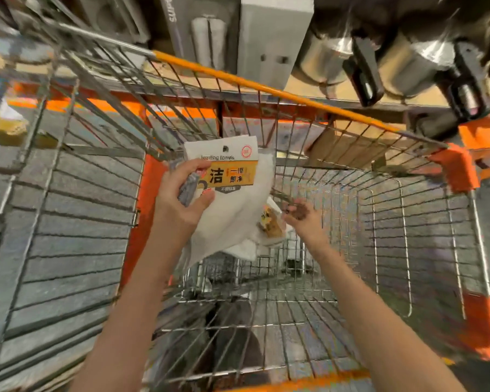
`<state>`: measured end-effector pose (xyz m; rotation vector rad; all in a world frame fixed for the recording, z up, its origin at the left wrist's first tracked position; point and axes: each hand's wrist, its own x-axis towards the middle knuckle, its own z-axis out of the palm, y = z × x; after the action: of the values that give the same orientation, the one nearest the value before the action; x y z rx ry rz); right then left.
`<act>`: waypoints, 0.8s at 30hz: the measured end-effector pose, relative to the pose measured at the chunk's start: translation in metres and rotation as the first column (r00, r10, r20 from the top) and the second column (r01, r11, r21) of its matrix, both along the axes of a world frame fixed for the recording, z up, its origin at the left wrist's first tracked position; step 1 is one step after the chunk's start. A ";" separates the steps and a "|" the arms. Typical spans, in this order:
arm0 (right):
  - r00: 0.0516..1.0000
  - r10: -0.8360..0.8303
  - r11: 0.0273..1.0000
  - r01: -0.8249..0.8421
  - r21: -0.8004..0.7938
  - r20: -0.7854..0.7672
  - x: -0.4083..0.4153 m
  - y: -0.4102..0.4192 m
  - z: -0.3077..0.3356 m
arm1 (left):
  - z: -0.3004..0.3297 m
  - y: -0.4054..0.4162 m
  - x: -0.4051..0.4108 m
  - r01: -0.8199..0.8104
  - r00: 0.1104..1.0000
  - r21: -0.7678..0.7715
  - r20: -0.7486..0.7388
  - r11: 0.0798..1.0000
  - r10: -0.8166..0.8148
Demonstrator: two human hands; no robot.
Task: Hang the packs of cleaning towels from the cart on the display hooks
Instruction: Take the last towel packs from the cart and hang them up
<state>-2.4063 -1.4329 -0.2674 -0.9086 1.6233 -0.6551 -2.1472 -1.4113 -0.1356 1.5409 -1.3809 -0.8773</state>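
Left hand [181, 190] grips a pack of cleaning towels [227, 176] by its printed header card, thumb across the front low down, fingers curled over the card's left edge. Held upright w/ the card's hang hole at the top, prob. so it's ready to slip onto a hook w/o re-gripping. White cloth of the pack droops below the hand. A grey bit shows between fingers and card; may be a 2nd pack stacked behind, can't tell.

Right hand [300, 213] reaches down into the cart [379, 222], forearm stretched forward, fingers bent toward a second pack [269, 224] lying low in the basket, partly under the held one. Fingertips are motion-blurred, so can't tell if it's pinching anything yet or just closing in.

Both forearms extend from the bottom edge, left raised higher, right angled lower & inward.

Cart's orange rim [266, 89] sits right against a shelf unit; metal pots [408, 63] w/ black handles and a grey boxed item [269, 38] on it. No display hooks visible here.

Judgement: pick-up stage, hanging not started; next move needs a turn toward the hooks.
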 end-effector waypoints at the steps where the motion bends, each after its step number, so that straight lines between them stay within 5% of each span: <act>1: 0.999 0.002 1.000 -0.001 0.025 -0.033 -0.003 0.000 -0.014 | -0.004 -0.002 -0.001 -0.014 1.000 0.031 -0.010 0.999 0.014; 13: 0.962 -0.004 0.969 0.070 0.236 -0.272 0.002 -0.010 -0.098 | -0.031 -0.008 -0.009 -0.041 0.993 0.171 -0.102 0.984 0.059; 20: 0.965 -0.082 0.947 0.153 0.283 -0.248 0.007 -0.009 -0.113 | -0.038 -0.010 -0.008 -0.021 0.995 0.175 -0.093 0.984 0.038; 24: 0.989 -0.100 0.964 0.122 0.236 -0.106 0.006 -0.010 -0.102 | -0.040 -0.008 -0.005 -0.027 0.995 0.165 -0.094 0.986 0.043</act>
<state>-2.3999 -1.4429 -0.3696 -0.6817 1.8032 -0.4827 -2.1521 -1.4193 -0.1754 1.6177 -1.2340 -1.0514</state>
